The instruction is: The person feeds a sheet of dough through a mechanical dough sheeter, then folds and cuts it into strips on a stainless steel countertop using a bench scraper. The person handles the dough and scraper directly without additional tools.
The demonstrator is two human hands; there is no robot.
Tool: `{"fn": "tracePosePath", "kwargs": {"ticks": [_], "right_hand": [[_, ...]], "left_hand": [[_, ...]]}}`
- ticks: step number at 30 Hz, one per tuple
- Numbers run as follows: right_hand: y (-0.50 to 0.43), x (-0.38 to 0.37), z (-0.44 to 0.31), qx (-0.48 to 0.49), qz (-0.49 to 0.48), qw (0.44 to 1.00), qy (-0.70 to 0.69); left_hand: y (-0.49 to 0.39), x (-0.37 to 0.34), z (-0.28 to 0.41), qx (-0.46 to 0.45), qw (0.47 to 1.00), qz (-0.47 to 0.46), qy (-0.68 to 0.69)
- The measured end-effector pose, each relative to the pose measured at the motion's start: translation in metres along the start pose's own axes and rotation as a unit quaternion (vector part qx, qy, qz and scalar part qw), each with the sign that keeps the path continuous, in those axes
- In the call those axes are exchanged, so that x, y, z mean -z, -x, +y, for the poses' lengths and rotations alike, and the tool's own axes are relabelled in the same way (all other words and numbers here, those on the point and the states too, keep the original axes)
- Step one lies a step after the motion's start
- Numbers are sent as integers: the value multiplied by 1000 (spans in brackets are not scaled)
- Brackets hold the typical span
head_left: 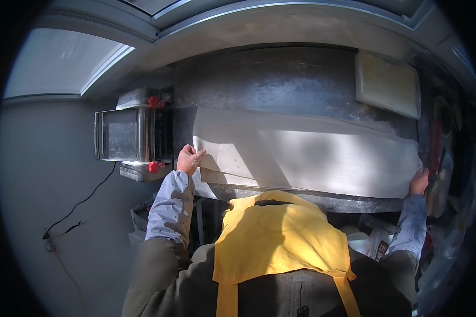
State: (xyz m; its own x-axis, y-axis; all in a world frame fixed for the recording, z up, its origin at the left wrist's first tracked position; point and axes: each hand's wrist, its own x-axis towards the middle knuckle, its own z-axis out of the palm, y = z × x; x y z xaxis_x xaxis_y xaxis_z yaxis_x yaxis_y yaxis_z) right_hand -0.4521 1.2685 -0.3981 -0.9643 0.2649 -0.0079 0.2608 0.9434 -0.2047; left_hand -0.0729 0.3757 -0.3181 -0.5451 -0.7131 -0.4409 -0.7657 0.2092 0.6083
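Note:
A long, pale, thin sheet of dough [285, 154] stretches across the dark, floury worktop [261, 79] in front of me. My left hand [189, 159] pinches the sheet's left edge between thumb and fingers. At the far right end, my right hand [419, 182] grips the sheet's near corner; some of its fingers are hidden. Along the front left, another layer shows beneath the upper one. Sunlight and shadow fall across the dough.
Left of the worktop stands a roller dough sheeter [146, 134] with red knobs, its power cord [89, 202] running down the wall side. A pale rectangular plastic container [388, 85] sits at the back right. A red-bristled brush [435, 146] lies at the right edge. Windows are behind.

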Motion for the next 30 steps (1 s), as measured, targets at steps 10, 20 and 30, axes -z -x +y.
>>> {"fn": "tracePosePath", "kwargs": {"ticks": [10, 20, 30], "right_hand": [[2, -14, -7, 79, -75, 982, -153], [-5, 1, -4, 106, -50, 982, -150], [-40, 9, 11, 136, -93, 985, -48]], "left_hand": [[-28, 9, -17, 121, 991, -16, 62], [-12, 1, 19, 44, 993, -11, 106], [60, -28, -37, 56, 998, 25, -15]]}}
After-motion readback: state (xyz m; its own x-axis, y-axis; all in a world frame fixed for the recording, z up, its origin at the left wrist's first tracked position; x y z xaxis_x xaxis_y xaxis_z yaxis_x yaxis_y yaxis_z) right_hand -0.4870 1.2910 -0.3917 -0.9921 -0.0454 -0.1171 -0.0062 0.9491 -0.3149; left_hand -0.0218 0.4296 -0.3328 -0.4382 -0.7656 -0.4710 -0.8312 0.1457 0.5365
